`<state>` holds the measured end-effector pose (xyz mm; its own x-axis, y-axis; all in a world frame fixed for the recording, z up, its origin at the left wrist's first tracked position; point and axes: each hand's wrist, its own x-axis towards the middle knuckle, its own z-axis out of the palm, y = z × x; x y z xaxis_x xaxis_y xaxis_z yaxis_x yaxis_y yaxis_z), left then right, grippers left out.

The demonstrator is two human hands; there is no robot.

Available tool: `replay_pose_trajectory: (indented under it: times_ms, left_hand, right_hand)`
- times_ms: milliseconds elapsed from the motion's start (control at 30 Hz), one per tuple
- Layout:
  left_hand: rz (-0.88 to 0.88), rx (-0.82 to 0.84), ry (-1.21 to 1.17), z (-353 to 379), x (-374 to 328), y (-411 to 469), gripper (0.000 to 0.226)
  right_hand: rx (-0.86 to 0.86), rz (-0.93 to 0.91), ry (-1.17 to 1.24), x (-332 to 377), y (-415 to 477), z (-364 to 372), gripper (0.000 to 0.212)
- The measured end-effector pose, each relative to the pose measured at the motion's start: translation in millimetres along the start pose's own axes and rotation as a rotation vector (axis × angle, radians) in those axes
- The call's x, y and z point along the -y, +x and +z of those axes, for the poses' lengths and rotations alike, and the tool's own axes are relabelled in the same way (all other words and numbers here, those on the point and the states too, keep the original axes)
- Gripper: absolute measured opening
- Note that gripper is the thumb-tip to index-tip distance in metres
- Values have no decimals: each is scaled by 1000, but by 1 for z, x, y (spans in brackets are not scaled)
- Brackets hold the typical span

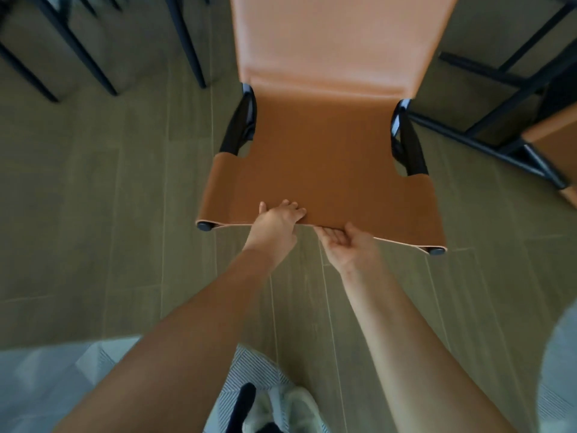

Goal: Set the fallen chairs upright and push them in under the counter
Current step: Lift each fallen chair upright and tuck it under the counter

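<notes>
An orange leather chair [324,157] with a black frame lies in front of me on the wooden floor, its near edge toward me with black tube ends at both corners. My left hand [276,220] lies over that near edge, fingers on top of the leather. Just to its right, my right hand [348,242] is turned palm up, its fingers tucked under the same edge and its thumb above. Both hands grip the edge near its middle.
A second orange chair [552,142] with a black frame [487,142] lies at the right, close beside the first. Black chair legs [78,48] stand at the upper left. My shoe [290,407] and a pale patterned rug [62,385] are at the bottom.
</notes>
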<state>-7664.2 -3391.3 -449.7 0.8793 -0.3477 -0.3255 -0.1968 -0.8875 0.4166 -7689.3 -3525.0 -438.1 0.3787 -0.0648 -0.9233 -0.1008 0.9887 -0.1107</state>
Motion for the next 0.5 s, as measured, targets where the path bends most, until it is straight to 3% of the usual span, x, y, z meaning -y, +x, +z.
replay_pose_trajectory:
  times_ms: [233,367,467,500]
  left_hand:
    - [-14,-91,-92,-110,-36,51,47]
    - [-32,-64,-119,-167,-53,87,45]
    - [-24,-14,-108,-204,-62,111,46]
    - [-27,-11,-120,-218,-64,121,45]
  right_hand:
    - [-17,-195,-147,30,-48,109,2]
    - [-141,-311,-166,42,-67,165,19]
    - [-100,-333,-195,51,-78,204,11]
    - [-93,-333,-203,57,-79,217,18]
